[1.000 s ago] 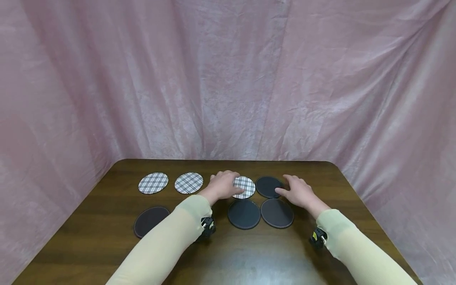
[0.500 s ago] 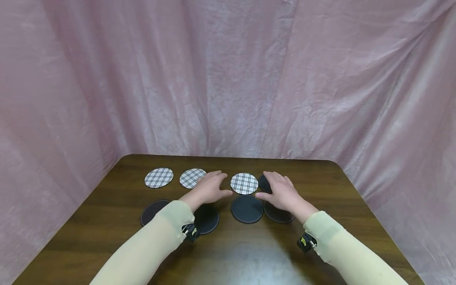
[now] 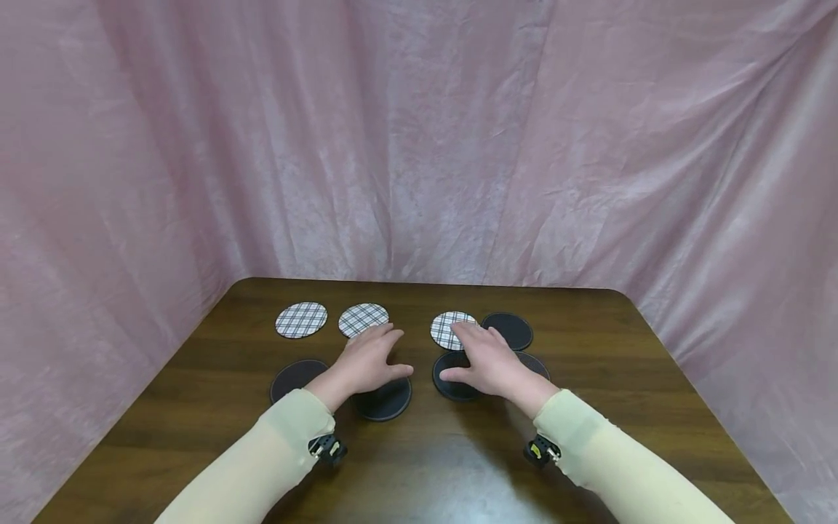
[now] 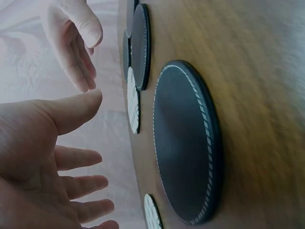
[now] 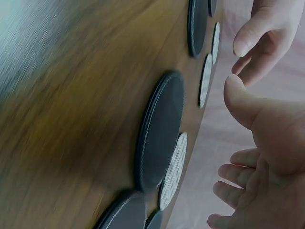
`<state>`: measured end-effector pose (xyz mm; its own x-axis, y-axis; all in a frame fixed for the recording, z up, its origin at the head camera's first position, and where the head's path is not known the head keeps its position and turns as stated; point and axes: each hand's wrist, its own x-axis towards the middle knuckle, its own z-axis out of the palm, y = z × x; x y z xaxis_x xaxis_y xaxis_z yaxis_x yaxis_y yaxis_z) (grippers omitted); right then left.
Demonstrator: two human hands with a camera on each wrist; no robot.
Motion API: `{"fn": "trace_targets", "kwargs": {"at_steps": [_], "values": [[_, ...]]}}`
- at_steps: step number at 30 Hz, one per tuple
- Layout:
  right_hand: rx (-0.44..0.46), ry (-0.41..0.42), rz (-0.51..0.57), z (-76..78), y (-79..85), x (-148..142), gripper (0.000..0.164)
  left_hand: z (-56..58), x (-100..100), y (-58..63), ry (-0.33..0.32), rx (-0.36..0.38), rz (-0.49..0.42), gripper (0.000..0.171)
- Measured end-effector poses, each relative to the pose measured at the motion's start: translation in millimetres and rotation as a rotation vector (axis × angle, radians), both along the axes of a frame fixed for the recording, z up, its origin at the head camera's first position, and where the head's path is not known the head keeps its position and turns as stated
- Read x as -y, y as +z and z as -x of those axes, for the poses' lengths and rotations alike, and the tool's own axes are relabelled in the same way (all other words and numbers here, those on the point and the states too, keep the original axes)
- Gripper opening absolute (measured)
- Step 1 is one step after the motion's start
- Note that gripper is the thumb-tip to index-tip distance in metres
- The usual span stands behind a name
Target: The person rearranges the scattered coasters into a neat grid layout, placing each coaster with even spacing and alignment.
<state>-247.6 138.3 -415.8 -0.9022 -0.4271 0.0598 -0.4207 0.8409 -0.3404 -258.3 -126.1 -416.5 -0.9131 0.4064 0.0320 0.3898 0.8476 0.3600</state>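
Round coasters lie on the wooden table, some plaid and some black with stitched edges. My left hand point(image 3: 366, 362), fingers loosely extended, hovers over a front black coaster point(image 3: 385, 404) and reaches the near edge of a plaid coaster point(image 3: 362, 319). My right hand point(image 3: 487, 364) hovers with its thumb apart, partly covering a black coaster point(image 3: 452, 387) and another plaid coaster point(image 3: 447, 332). The left wrist view shows a gap between the left hand point(image 4: 52, 162) and the black coaster point(image 4: 183, 143). In the right wrist view, the right hand point(image 5: 271, 157) likewise holds nothing.
A third plaid coaster point(image 3: 301, 320) lies at the back left, with a black coaster point(image 3: 296, 377) in front of it. On the right are a back black coaster point(image 3: 509, 330) and a partly hidden one point(image 3: 535, 363). Pink curtain point(image 3: 419, 145) hangs behind the table point(image 3: 602, 407).
Both hands have moved left above the table. The left hand leaves the right-hand plaid coaster uncovered, while the right hand now covers part of it. The coasters keep their arrangement; the view has shifted slightly.
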Motion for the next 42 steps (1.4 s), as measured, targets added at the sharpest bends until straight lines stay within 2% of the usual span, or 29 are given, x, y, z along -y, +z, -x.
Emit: {"fn": "trace_targets", "kwargs": {"at_steps": [13, 20, 27, 29, 36, 42], "values": [[0.016, 0.100, -0.006, -13.9, -4.5, 35, 0.094, -22.4, 24, -9.0, 0.017, -0.027, 0.013, 0.077], [0.011, 0.146, -0.009, -20.5, -12.2, 48, 0.093, -34.9, 32, -9.3, 0.009, -0.062, 0.064, 0.083], [0.000, 0.163, -0.038, -25.3, -13.1, 57, 0.095, -47.2, 44, -9.9, 0.009, -0.029, 0.076, 0.088], [-0.013, 0.171, -0.061, -25.6, -14.5, 58, 0.096, -48.6, 47, -12.2, 0.005, -0.029, 0.075, 0.088], [-0.038, 0.209, -0.097, -25.4, -16.3, 65, 0.095, -44.3, 57, -32.7, 0.004, -0.058, 0.089, 0.093], [-0.044, 0.221, -0.092, -24.3, -20.3, 70, 0.091, -51.9, 55, -24.2, 0.014, -0.034, 0.094, 0.093]]}}
